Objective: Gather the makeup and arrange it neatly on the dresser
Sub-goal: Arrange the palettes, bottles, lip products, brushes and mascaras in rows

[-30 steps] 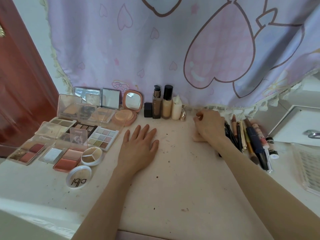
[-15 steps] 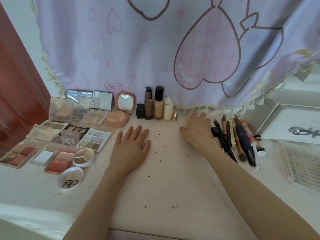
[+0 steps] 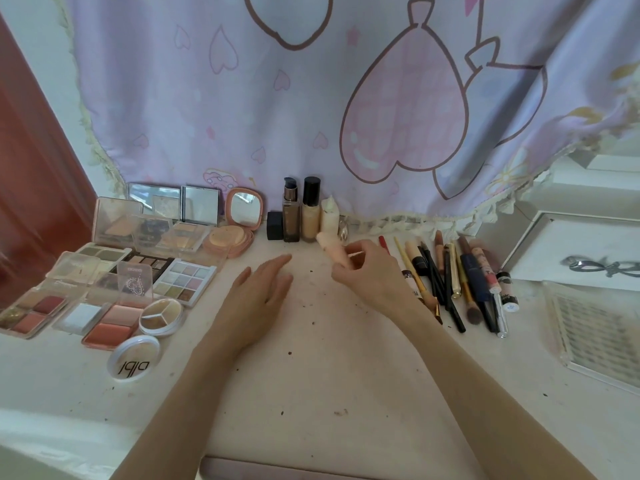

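Note:
My right hand [image 3: 372, 277] pinches a flat peach makeup puff [image 3: 331, 247], lifted just above the dresser top [image 3: 311, 382] in front of the bottles. My left hand [image 3: 259, 299] hovers empty over the dresser's middle, fingers loosely spread. Several open eyeshadow and blush palettes [image 3: 114, 271] lie in rows at the left, with a round pink compact [image 3: 231, 233] behind them. A row of foundation bottles [image 3: 301, 213] stands at the back. Pencils, brushes and lip tubes [image 3: 460, 275] lie side by side at the right.
A pink heart-print cloth [image 3: 346, 98] hangs behind the dresser. A white box [image 3: 581, 251] and a clear lash tray [image 3: 595, 327] sit at the far right. A round white lid [image 3: 133, 358] lies near the front left. A red-brown door [image 3: 31, 161] is at the left.
My right hand has closed on the peach puff and lifted it off the dresser, moving left toward the bottles. My left hand has risen slightly from lying flat.

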`<state>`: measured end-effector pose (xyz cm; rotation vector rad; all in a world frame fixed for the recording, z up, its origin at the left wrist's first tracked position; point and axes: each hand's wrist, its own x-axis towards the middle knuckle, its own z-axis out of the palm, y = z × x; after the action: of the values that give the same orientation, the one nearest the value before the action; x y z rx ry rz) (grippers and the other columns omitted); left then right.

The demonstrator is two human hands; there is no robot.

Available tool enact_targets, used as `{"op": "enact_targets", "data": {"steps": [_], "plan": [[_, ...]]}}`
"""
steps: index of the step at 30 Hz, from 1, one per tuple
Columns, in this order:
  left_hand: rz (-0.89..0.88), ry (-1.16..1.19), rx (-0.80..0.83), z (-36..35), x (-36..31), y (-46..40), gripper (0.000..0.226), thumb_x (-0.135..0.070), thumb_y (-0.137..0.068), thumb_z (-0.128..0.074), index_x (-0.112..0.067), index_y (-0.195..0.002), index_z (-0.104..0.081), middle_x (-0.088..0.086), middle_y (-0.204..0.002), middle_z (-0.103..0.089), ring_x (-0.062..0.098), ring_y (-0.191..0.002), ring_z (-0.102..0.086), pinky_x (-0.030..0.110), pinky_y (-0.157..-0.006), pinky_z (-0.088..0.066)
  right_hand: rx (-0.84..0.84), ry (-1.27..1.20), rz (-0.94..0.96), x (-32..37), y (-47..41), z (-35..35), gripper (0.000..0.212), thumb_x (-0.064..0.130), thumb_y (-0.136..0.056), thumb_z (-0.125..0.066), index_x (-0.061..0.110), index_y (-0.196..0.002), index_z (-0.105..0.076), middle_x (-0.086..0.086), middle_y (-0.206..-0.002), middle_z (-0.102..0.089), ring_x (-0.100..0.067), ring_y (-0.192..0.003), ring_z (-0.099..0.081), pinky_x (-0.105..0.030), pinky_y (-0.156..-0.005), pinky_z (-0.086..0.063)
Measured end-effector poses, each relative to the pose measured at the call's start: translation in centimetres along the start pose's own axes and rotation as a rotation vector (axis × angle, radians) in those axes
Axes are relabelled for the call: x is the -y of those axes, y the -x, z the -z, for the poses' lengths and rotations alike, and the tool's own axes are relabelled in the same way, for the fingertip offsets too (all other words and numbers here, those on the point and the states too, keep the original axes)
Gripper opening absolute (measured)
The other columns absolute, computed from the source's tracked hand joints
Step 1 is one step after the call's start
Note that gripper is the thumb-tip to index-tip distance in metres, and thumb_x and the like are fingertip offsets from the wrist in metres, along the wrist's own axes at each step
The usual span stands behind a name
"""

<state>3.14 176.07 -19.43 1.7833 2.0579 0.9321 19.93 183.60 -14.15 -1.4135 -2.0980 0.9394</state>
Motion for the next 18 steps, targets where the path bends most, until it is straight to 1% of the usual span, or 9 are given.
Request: {"op": "enact_targets", "data": {"steps": [1, 2, 3, 5, 7, 10, 12, 15, 18], "plan": [[-0.013, 0.243, -0.058, 0.2, -0.3, 0.2, 0.044, -0.05, -0.096, -0.031, -0.036, -0.137, -0.034, -0.015, -0.14, -0.041, 0.004, -0.132, -0.035, 0.029, -0.111, -0.024, 0.098, -0.184, -0.041, 0.4, 0.5, 0.2, 0.039, 0.028, -0.086, -0.063, 0.017, -0.121, -0.052, 0.001, -0.111, -0.058, -0.017, -0.096, -0.059, -0.032, -0.082, -0.051], [-0.054, 0.412, -0.126, 0.4, -0.6, 0.3, 0.042, -0.055, -0.092, -0.031, -0.041, -0.132, -0.036, -0.019, -0.135, -0.045, 0.0, -0.126, -0.041, 0.025, -0.107, -0.032, 0.216, -0.353, -0.101, 0.5, 0.9, 0.3, 0.037, 0.024, -0.087, -0.062, 0.017, -0.122, -0.053, -0.002, -0.114, -0.06, -0.02, -0.098, -0.061, -0.036, -0.082, -0.053], [-0.099, 0.475, -0.185, 0.4, -0.7, 0.3, 0.041, -0.055, -0.09, -0.029, -0.044, -0.128, -0.036, -0.024, -0.129, -0.046, -0.003, -0.121, -0.044, 0.019, -0.101, -0.037, 0.338, -0.501, -0.164, 0.5, 1.1, 0.4, 0.037, 0.02, -0.089, -0.06, 0.014, -0.124, -0.053, -0.009, -0.115, -0.06, -0.024, -0.097, -0.062, -0.038, -0.081, -0.055], [-0.184, 0.425, -0.228, 0.3, -0.8, 0.5, 0.038, -0.049, -0.089, -0.027, -0.042, -0.123, -0.041, -0.025, -0.12, -0.049, -0.005, -0.112, -0.048, 0.01, -0.091, -0.038, 0.544, -0.736, -0.252, 0.1, 1.2, 0.4, 0.035, 0.015, -0.094, -0.052, 0.004, -0.127, -0.049, -0.019, -0.109, -0.063, -0.026, -0.087, -0.066, -0.035, -0.072, -0.057], [-0.24, 0.293, -0.246, 0.0, -1.1, 0.6, 0.033, -0.045, -0.09, -0.027, -0.035, -0.114, -0.048, -0.016, -0.107, -0.054, -0.003, -0.099, -0.05, 0.007, -0.081, -0.037, 0.702, -0.865, -0.296, -0.4, 1.1, 0.5, 0.035, 0.017, -0.097, -0.045, -0.001, -0.126, -0.047, -0.021, -0.101, -0.065, -0.025, -0.081, -0.066, -0.031, -0.067, -0.056], [-0.261, 0.196, -0.302, -0.3, -1.5, 0.8, 0.027, -0.039, -0.09, -0.028, -0.026, -0.1, -0.05, -0.011, -0.086, -0.054, -0.002, -0.081, -0.05, 0.007, -0.068, -0.037, 0.866, -0.944, -0.309, -1.1, 0.9, 0.6, 0.037, 0.023, -0.094, -0.045, 0.002, -0.124, -0.047, -0.018, -0.099, -0.068, -0.021, -0.079, -0.066, -0.026, -0.062, -0.054], [-0.25, 0.232, -0.311, -0.3, -1.9, 0.8, 0.022, -0.035, -0.09, -0.031, -0.024, -0.095, -0.049, -0.012, -0.077, -0.052, -0.001, -0.071, -0.05, 0.007, -0.06, -0.036, 0.931, -0.971, -0.276, -1.5, 0.9, 0.5, 0.041, 0.022, -0.089, -0.052, 0.001, -0.123, -0.047, -0.018, -0.097, -0.068, -0.017, -0.071, -0.064, -0.024, -0.058, -0.052], [-0.256, 0.281, -0.352, -0.3, -2.5, 0.9, 0.021, -0.032, -0.088, -0.034, -0.019, -0.085, -0.05, -0.01, -0.066, -0.051, 0.003, -0.06, -0.048, 0.009, -0.051, -0.034, 0.98, -0.931, -0.206, -1.9, 1.1, 0.4, 0.032, 0.015, -0.085, -0.059, 0.0, -0.113, -0.052, -0.015, -0.087, -0.069, -0.012, -0.057, -0.059, -0.019, -0.053, -0.05], [-0.232, 0.313, -0.402, -0.3, -2.8, 0.9, 0.026, -0.033, -0.087, -0.034, -0.015, -0.077, -0.05, -0.01, -0.058, -0.048, 0.006, -0.055, -0.047, 0.012, -0.046, -0.032, 0.975, -0.906, -0.185, -1.8, 1.2, 0.5, 0.026, 0.012, -0.082, -0.057, 0.0, -0.106, -0.055, -0.011, -0.078, -0.068, -0.01, -0.049, -0.055, -0.018, -0.049, -0.046]]}}
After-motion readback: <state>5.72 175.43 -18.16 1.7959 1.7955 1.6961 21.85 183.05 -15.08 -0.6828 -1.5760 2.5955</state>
